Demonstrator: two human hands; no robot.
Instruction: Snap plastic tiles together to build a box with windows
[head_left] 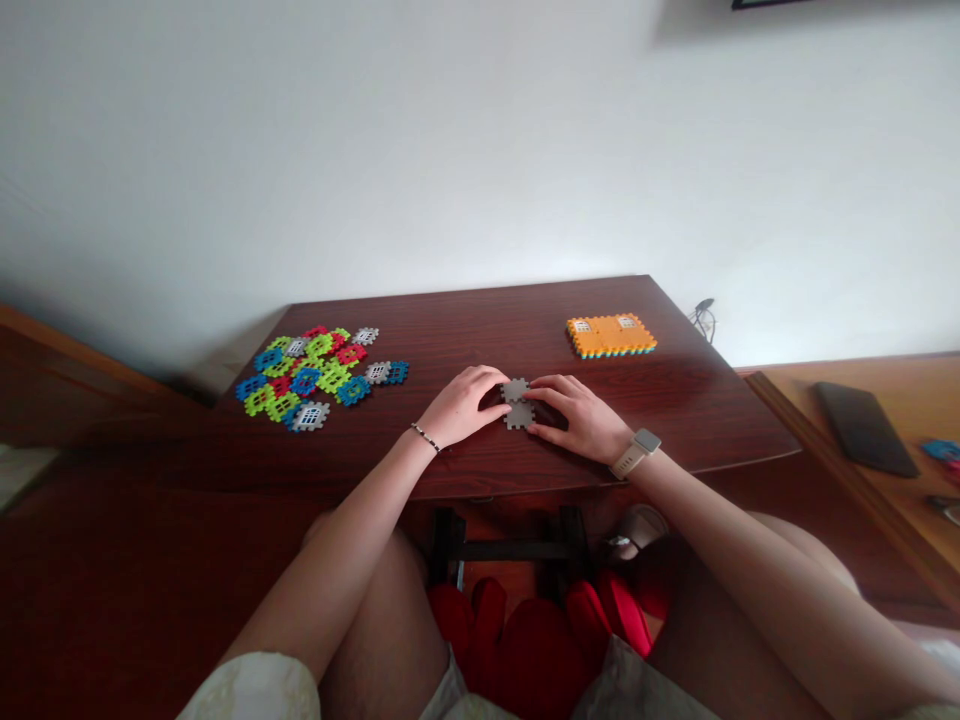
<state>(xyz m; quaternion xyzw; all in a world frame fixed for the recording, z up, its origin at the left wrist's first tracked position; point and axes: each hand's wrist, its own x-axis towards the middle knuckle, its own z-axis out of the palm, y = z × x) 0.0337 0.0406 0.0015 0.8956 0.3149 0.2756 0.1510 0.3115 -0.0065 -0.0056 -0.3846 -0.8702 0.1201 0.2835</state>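
Observation:
Two grey interlocking tiles (519, 414) with toothed edges sit one above the other near the table's front, between my hands. They meet along one edge; whether the teeth are fully locked I cannot tell. My left hand (466, 405) grips their left side, thumb and fingers curved around the upper tile's edge. On the other side, my right hand (576, 415) has its index finger by the joint and its thumb at the lower tile's corner. A beaded bracelet (426, 437) circles my left wrist, and a watch (636, 452) is on the right one.
A pile of green, blue, red and grey window tiles (315, 370) lies on the table's left. An orange tile panel (609, 334) with white windows, stacked over other colours, rests at the back right of the dark wooden table (465, 325). A wall stands behind.

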